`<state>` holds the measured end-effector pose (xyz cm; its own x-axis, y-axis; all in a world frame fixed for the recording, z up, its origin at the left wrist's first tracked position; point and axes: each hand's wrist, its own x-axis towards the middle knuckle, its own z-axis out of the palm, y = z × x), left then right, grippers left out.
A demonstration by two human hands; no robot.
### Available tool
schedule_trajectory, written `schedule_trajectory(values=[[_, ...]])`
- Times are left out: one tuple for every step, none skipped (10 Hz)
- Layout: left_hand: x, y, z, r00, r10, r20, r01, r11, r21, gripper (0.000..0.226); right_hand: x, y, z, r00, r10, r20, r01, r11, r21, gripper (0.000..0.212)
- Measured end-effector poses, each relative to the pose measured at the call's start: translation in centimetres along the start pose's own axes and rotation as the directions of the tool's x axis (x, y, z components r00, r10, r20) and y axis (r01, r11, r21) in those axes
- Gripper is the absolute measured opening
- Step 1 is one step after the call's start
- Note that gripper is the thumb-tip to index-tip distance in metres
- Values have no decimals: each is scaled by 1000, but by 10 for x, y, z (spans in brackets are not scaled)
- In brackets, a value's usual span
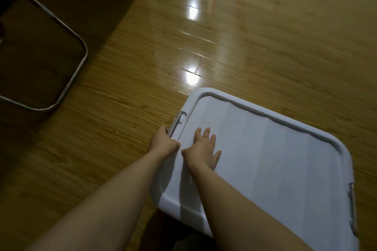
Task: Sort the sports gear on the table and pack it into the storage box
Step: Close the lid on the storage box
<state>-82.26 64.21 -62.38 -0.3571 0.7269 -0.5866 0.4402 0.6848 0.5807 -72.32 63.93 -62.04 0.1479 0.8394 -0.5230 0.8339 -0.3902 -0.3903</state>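
Gripping apparently a latch [177, 123], left hand [162, 140]; right hand [205, 147] flat on lid [275, 159].

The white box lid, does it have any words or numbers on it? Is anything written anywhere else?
No text can be read anywhere in this picture.
The lid is plain white, with no words, numbers or stickers showing.
The wooden floor and the metal frame show no writing either.

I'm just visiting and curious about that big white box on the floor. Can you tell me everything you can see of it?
The storage box is white, looks plastic, with rounded corners and a lid with a raised rim, shut on top. It sits on the wooden floor. A latch shows on its left edge, another at the right. The left hand grips the edge by the latch; the right hand lies flat on the lid. Its contents are hidden.
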Motion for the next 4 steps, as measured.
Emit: schedule_trajectory(values=[[-3,-2,4,999,0,-46,-2,999,-48,37,0,0,1,1000,0,5,0,1000,-14,78],[-8,-5,6,996,47,-79,-49,999,-21,32,1,1,-1,1000,-13,22,13,1000,-5,79],[-5,-6,7,997,62,-56,-61,998,16,34,0,1,-5,998,-36,44,34,999,24,80],[-17,0,11,995,61,-85,-47,987,153,40,-10,11,-13,991,-117,68,118,993,-9,74]])
